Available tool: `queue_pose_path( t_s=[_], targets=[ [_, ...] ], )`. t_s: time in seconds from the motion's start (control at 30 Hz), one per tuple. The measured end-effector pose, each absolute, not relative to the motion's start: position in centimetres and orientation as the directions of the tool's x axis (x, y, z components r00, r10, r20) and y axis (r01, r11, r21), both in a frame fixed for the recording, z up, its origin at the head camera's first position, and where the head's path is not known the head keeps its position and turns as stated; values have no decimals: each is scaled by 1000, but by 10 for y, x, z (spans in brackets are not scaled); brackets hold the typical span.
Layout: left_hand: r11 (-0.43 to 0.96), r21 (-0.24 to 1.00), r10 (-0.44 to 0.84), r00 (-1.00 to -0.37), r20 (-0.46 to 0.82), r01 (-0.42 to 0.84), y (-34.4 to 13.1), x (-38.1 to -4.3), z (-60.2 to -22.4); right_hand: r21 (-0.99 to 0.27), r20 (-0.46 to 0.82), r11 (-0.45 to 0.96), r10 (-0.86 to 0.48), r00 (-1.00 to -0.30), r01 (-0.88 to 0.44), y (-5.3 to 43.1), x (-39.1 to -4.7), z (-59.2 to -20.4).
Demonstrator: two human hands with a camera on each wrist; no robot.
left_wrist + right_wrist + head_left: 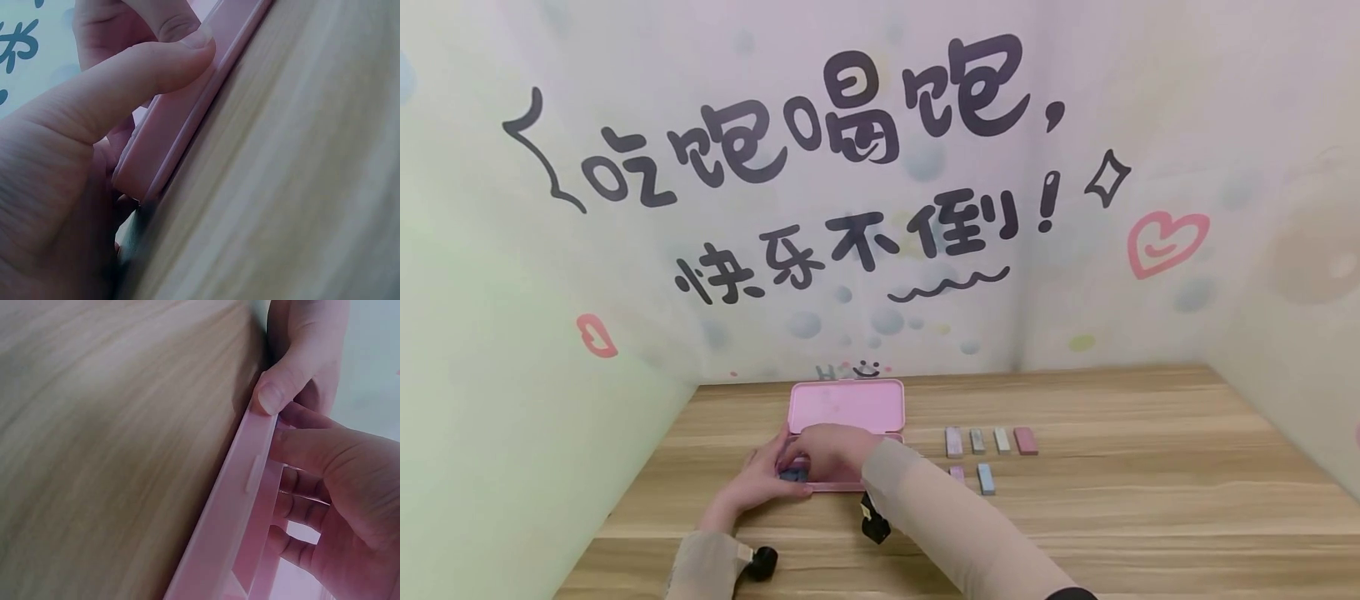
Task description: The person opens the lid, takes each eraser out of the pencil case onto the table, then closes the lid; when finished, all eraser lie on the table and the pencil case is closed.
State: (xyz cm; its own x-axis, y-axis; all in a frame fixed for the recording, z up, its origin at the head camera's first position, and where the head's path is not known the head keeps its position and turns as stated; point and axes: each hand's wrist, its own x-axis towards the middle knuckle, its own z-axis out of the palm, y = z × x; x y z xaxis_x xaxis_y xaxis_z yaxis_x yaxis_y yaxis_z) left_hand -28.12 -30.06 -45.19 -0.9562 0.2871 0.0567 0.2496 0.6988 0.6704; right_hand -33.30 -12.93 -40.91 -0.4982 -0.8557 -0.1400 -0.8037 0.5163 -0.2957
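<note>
A pink hinged plastic case (847, 407) lies on the table with its lid raised at the back. My left hand (754, 483) grips the case's left end, its thumb pressed on the front wall (181, 115) and the other fingers around the far side. Reaching in from the right, my right hand (829, 450) has its fingertips down inside the left end of the case. Dark bluish pieces (793, 475) show there between the two hands. In the right wrist view, the fingers (300, 509) dip past the rim; I cannot tell whether they pinch something.
Right of the case, several small rectangular blocks lie in two loose rows: among them a pink-red block (1026, 441), a whitish block (1002, 440) and a light blue block (986, 479). A printed curtain (865, 333) hangs behind the wooden table (1120, 500).
</note>
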Motion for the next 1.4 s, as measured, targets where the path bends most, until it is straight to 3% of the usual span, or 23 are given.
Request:
queue_pose_path(
  t_s=[0.7, 1.2, 1.4],
  targets=[
    [698, 655, 286, -951, 114, 289, -302, -280, -457, -263, -111, 484, -874, -472, -835, -128, -333, -412],
    [717, 676, 222, -975, 10, 170, -299, -279, -453, -301, -128, 538, -841, -526, -787, -105, -334, -400],
    [732, 665, 204, -979, -7, 148, -299, -279, -454, -336, -109, 516, -852, -511, -788, -87, -338, -387]
  ],
)
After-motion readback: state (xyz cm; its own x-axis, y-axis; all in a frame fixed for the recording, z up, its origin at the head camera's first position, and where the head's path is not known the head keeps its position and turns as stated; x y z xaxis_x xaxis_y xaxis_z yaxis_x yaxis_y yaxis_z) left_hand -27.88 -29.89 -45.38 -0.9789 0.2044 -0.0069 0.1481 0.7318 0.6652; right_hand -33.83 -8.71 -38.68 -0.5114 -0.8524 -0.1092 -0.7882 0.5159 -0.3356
